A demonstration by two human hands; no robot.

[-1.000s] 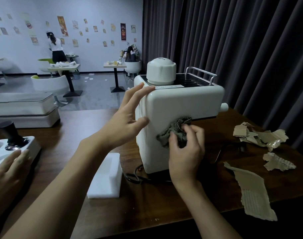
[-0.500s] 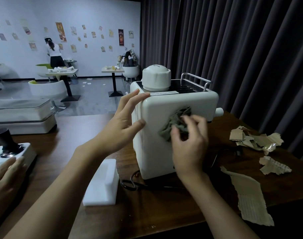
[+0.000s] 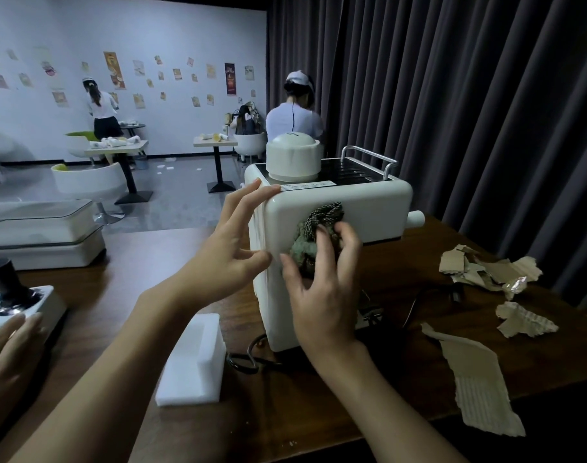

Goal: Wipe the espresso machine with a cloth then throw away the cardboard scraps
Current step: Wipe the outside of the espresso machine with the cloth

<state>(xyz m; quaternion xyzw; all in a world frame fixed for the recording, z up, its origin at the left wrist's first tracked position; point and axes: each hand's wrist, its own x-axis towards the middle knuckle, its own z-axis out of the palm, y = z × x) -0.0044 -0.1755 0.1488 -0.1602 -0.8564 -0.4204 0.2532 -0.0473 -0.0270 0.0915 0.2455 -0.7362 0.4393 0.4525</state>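
A white espresso machine stands mid-table with a domed white cap and a chrome rail on top. My left hand rests on its near left corner, fingers spread and straight. My right hand grips a bunched green-grey cloth and presses it against the machine's near face, high up. Torn cardboard scraps lie to the right: a pile, a crumpled piece and a long corrugated strip near the table's front edge.
A white foam block lies left of the machine, beside a black cable. Another person's hand rests by a white tray holding a black tamper. Glass-lidded white containers stand back left. Dark curtain behind; people in the background.
My right hand has slid the cloth upward over the machine's near face. My left hand stays on the corner. A person has come into view behind the machine.
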